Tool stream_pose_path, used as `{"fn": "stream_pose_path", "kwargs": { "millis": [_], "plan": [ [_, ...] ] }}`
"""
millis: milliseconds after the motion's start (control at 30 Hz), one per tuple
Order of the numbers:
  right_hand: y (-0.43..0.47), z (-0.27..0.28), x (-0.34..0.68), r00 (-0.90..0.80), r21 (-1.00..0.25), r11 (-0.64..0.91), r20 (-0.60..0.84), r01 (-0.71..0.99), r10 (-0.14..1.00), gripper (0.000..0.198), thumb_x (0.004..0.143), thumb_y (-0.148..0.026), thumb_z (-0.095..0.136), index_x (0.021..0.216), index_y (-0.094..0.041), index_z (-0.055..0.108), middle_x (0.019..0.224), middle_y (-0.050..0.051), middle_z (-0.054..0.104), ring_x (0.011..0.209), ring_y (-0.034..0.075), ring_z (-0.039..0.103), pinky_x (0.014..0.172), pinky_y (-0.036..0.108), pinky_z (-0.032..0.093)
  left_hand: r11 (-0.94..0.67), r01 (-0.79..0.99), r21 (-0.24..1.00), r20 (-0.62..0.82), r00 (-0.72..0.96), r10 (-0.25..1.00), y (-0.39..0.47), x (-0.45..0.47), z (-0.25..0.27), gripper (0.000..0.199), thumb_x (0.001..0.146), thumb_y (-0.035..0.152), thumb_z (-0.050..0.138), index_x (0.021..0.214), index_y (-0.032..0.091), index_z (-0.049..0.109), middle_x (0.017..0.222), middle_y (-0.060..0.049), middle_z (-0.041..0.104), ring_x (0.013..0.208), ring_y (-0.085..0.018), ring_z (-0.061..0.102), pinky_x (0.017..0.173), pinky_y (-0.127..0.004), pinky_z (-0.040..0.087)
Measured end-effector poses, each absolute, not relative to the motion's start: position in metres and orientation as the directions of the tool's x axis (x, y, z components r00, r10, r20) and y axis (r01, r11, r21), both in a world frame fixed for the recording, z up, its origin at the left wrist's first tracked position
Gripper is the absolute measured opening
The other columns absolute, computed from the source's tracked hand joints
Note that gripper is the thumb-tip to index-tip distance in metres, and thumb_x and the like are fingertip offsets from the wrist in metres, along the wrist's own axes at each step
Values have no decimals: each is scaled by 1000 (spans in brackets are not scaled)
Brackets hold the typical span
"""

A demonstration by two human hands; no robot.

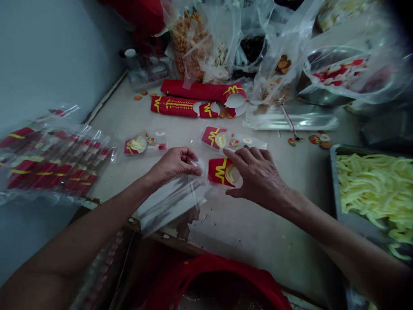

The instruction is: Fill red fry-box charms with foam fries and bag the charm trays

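Observation:
My left hand (180, 164) pinches the mouth of a clear plastic bag (174, 200), part of a flat stack lying over the table's front edge. Beside it is a small red carton (215, 171) with a yellow zigzag mark and pale yellow strips in its open end. My right hand (260, 177) spans this carton from the right, thumb and index finger at its two sides. Just behind lies a bagged carton (211, 137) with small food-shaped pieces. Another bagged carton (134, 145) rests to the left.
Finished-looking packets (48, 159) lie piled at the left. Nested red cartons (176, 106) lie at the back, before bags of small pieces (190, 43) and a metal bowl (322, 92). A tray (335, 189) of pale yellow strips stands right. Several loose pieces (314, 139) lie near it.

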State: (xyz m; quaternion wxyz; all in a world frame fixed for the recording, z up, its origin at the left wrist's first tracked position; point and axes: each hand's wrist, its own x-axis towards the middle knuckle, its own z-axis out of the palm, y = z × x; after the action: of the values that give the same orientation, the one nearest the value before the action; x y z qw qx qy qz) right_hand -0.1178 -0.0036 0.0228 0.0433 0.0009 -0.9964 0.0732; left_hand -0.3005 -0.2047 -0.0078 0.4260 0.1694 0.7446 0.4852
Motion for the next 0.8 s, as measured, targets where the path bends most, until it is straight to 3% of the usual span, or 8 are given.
{"fn": "stream_pose_path", "kwargs": {
  "millis": [167, 433, 567, 700, 800],
  "plan": [
    [-11, 24, -125, -990, -133, 988, 112, 75, 90, 99, 70, -51, 84, 151, -17, 38, 134, 20, 57, 118, 40, 48, 95, 49, 35, 389, -271, 881, -470, -608, 641, -202, -289, -8, 52, 49, 25, 95, 91, 18, 65, 69, 5, 60, 63, -10, 57, 65, -26, 50],
    [-7, 16, -121, -978, -343, 928, -91, -147, -188, 99, 61, -47, 89, 146, -21, 48, 129, 11, 64, 114, 34, 55, 99, 47, 38, 436, -232, 870, -484, -571, 663, -213, -295, -11, 51, 51, 24, 96, 92, 17, 69, 68, 3, 62, 61, -11, 59, 62, -26, 52],
    [-11, 12, -121, -976, -313, 931, -51, -187, -214, 98, 62, -48, 89, 147, -21, 48, 128, 12, 63, 114, 34, 54, 98, 46, 37, 510, -207, 835, -534, -527, 661, -218, -294, -11, 42, 54, 27, 95, 89, 18, 75, 71, 1, 66, 65, -13, 61, 67, -27, 52],
    [-26, 8, -112, -980, -246, 951, -14, -188, -198, 99, 64, -48, 88, 149, -19, 44, 125, 13, 63, 110, 33, 53, 96, 45, 36, 578, -150, 802, -584, -397, 708, -224, -295, -1, 40, 61, 31, 92, 98, 21, 81, 98, -8, 78, 87, -20, 70, 81, -33, 55],
    [-41, 8, -103, -980, -203, 960, -5, -192, -197, 100, 67, -47, 86, 151, -16, 41, 123, 14, 63, 106, 33, 53, 92, 44, 36, 598, -118, 792, -604, -291, 742, -224, -295, 8, 41, 60, 25, 91, 99, 21, 81, 102, -10, 79, 94, -24, 72, 84, -35, 55]
  ]
}}
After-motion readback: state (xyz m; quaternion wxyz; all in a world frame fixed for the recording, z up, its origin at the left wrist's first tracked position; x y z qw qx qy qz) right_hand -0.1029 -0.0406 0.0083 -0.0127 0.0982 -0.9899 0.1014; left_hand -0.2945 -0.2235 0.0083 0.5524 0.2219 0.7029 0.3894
